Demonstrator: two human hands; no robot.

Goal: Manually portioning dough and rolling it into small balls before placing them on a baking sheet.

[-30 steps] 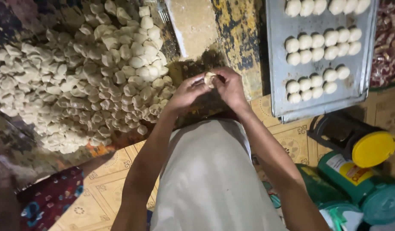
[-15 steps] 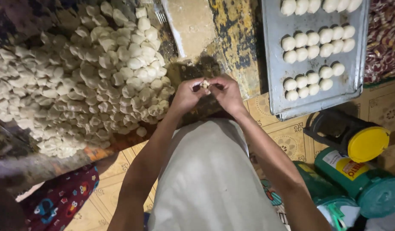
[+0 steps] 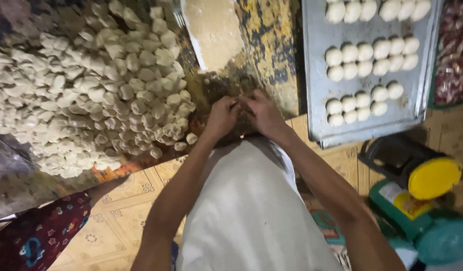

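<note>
Dough pieces lie heaped at left, just beside the left hand. Left hand and right hand are pressed together fingertip to fingertip; whatever they pinch is hidden. Metal tray with rows of dough balls sits right, yellow-lidded container below.

At the centre of the frame the left hand and right hand meet, fingertips pressed together in a closed grip; what they pinch is hidden. A big heap of dough pieces fills the upper left on a dark worn surface. A pale slab of dough lies at top centre. At upper right a metal tray carries rows of round dough balls. A yellow-lidded jar sits at lower right on patterned floor.
</note>
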